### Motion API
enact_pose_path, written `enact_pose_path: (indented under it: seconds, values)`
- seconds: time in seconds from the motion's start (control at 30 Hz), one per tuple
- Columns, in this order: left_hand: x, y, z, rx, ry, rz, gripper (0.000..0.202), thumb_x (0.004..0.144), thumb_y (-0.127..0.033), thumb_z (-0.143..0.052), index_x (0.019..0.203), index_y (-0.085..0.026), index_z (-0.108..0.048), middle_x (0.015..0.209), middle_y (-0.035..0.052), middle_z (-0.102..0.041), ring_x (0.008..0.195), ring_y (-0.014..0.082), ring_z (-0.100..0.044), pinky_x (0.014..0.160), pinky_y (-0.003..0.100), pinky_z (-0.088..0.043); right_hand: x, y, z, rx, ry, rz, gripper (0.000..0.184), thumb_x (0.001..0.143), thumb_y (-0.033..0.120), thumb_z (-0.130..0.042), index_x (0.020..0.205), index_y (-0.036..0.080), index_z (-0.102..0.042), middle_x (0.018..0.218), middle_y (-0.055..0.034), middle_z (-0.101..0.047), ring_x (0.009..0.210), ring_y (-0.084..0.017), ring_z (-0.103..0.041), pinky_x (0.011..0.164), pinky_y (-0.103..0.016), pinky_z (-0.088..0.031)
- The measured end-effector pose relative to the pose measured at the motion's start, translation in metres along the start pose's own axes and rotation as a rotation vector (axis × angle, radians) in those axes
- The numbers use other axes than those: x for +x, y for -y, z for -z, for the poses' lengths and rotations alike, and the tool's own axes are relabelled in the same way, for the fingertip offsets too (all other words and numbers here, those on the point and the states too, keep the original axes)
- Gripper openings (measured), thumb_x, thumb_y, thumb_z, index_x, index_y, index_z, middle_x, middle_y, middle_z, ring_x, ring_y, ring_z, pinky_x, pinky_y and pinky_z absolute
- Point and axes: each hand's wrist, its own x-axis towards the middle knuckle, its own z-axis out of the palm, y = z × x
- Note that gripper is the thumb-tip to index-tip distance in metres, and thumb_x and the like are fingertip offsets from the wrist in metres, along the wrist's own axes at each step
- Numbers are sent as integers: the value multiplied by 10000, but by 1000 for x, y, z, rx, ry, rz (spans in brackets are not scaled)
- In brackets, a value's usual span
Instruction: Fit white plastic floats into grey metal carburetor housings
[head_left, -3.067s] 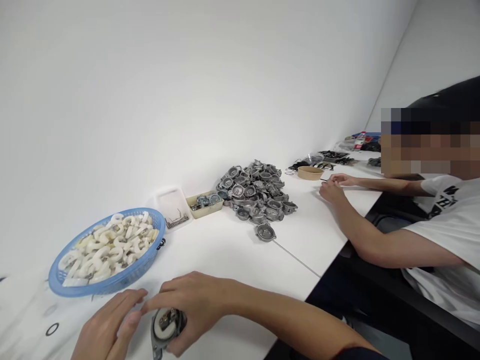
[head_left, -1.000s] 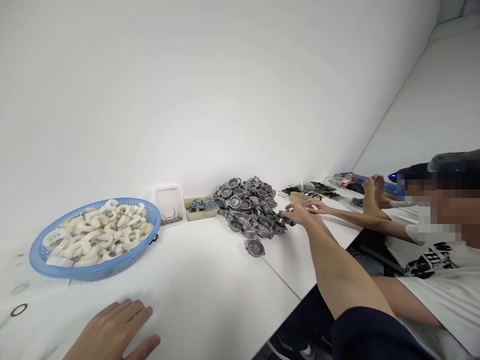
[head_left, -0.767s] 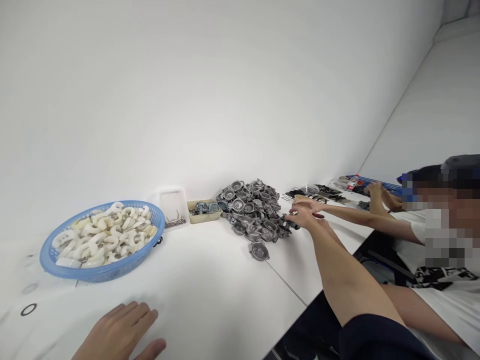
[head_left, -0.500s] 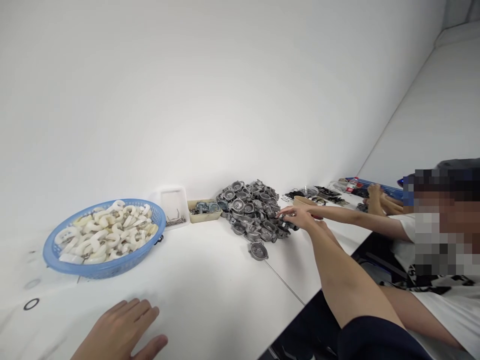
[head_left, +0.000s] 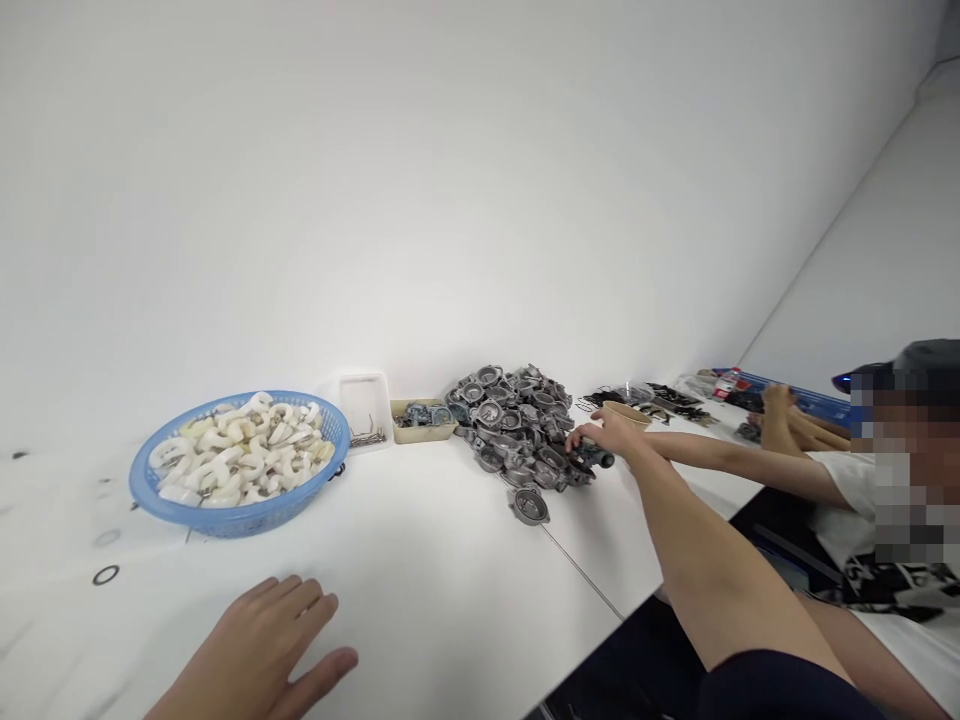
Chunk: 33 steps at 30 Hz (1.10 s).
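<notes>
My left hand point(head_left: 277, 640) is over the white table at the lower left, palm down, fingers together and thumb spread, with nothing in it. At the right edge of a heap of grey cast-metal housings point(head_left: 517, 425), my right hand point(head_left: 615, 437) has its fingers curled over a dark grey metal part point(head_left: 598, 457). Part of that grip is hidden behind the fingers and wrist. A single round housing point(head_left: 529, 506) lies at the front of the heap. Just behind my right hand, a co-worker's forearm point(head_left: 705, 455) reaches in; that person's hand is hidden.
A blue basket point(head_left: 146, 490) of white curved plastic pieces stands left. A white tray point(head_left: 383, 400) with metal pins and a cream box point(head_left: 424, 434) of grey parts sit by the wall. A tan bowl point(head_left: 628, 411), black parts point(head_left: 675, 400) and a bottle point(head_left: 726, 383) are right.
The view has shifted, so the things on the table appear farther right. My right hand's fingers have curled onto a dark part at the heap's edge. The left hand keeps its pose.
</notes>
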Motion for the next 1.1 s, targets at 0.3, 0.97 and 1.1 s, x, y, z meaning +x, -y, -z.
enact_pose_path:
  seconds: [0.3,0.97,1.1]
  values:
    - [2,-1,5,-122,328,169,360,1022,-476,-425,875,-220,-631,810,25,-649,745,239,-634,677,374,-500,5,132,-5,120,385,368,339,884,467,-658,1130,242,-719,1099,-106,-741,949,-299,-694,816,-371,-535]
    - [-4,20,-8,-77,141,187,345,1020,-436,-484,781,-201,-568,603,-24,-543,552,156,-519,573,326,-331,-169,243,-130,685,240,1090,190,1012,267,-525,899,218,-669,784,-28,-678,662,-139,-593,613,-268,-453]
    - [-6,17,-12,-48,132,181,311,1028,-359,-484,768,-201,-546,591,-34,-537,535,150,-508,562,322,-322,-188,247,-144,640,347,1199,161,1013,295,-545,991,205,-677,825,-29,-700,694,-135,-623,636,-252,-445]
